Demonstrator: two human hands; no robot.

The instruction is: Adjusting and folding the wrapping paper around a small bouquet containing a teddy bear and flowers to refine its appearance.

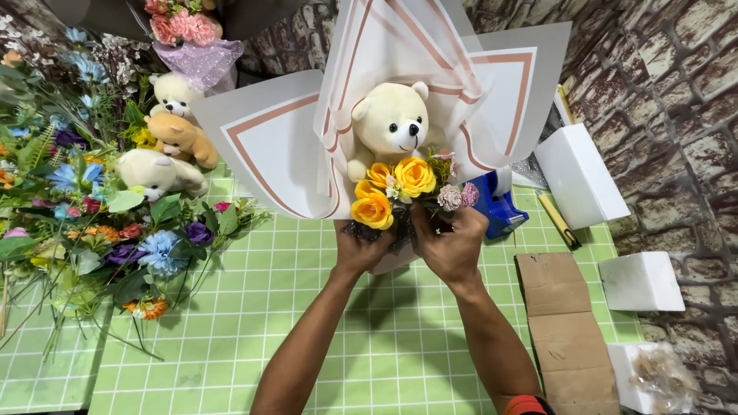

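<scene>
A green checked counter (307, 307) fills most of the view, backed by a brick-patterned wall (676, 92) at the top and right. Over the counter's left side lies a heap of loose flowers (84, 223) in blue, purple, orange and green; its left part runs out of the picture and single stems are hard to tell apart. Three small soft bears (173, 138) lie stacked beside the heap, below a pink bunch (184, 31) that the top edge cuts off.

In the middle, both hands hold up a bouquet: white wrapping paper (284, 146) with pinkish stripes fans out behind a cream teddy bear (392, 123), whose lower body is hidden by yellow roses (392, 188) and small pinkish blooms (457, 196).

The left hand (361, 246) closes round the base of the bouquet, fingers curled in and hidden under dark netting. The right hand (453, 242) grips the base from the other side, fingers pressed together round the stems just below the pinkish blooms; the fingertips cannot be seen.

To the right lie white foam blocks (580, 173), one partly off the bottom edge, and a strip of brown cardboard (565, 330). A blue tape dispenser (500, 204) sits half hidden behind the paper and right hand. A yellow-handled tool (557, 219) lies next to the foam; its kind is unclear.
</scene>
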